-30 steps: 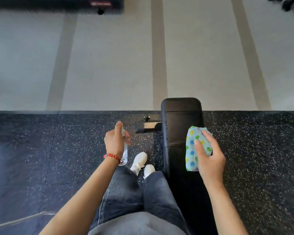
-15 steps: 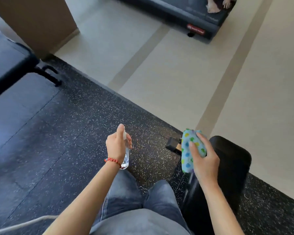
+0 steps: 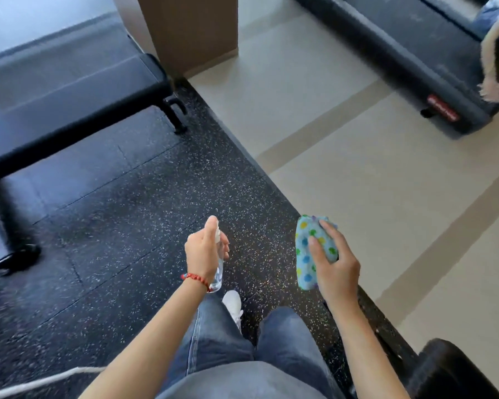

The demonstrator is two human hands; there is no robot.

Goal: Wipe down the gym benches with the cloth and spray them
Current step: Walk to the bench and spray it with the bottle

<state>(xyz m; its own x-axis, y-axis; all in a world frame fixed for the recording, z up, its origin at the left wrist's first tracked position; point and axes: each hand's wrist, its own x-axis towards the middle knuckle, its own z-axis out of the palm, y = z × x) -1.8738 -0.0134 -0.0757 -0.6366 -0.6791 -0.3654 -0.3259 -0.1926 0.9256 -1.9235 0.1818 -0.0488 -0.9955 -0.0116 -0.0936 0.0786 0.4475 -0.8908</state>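
My left hand point(image 3: 205, 251) grips a small clear spray bottle point(image 3: 219, 269) upright, with the forefinger over its white nozzle. My right hand point(image 3: 333, 263) holds a folded light-blue cloth point(image 3: 308, 251) with coloured spots, above the speckled floor. A black padded gym bench point(image 3: 69, 90) stands at the upper left, well away from both hands. The end of another black bench point(image 3: 450, 370) shows at the bottom right corner, behind my right forearm.
Black speckled rubber flooring point(image 3: 127, 226) meets beige tile point(image 3: 357, 168) along a diagonal edge. A brown pillar point(image 3: 190, 30) rises at the top centre. A dark treadmill base point(image 3: 415, 61) lies at the top right. My legs in jeans and a white shoe point(image 3: 234, 306) are below.
The view has swung left, away from the bench I was at, which now sits at the bottom right. The left bench has come closer. Both hands keep their hold on the bottle and the cloth.
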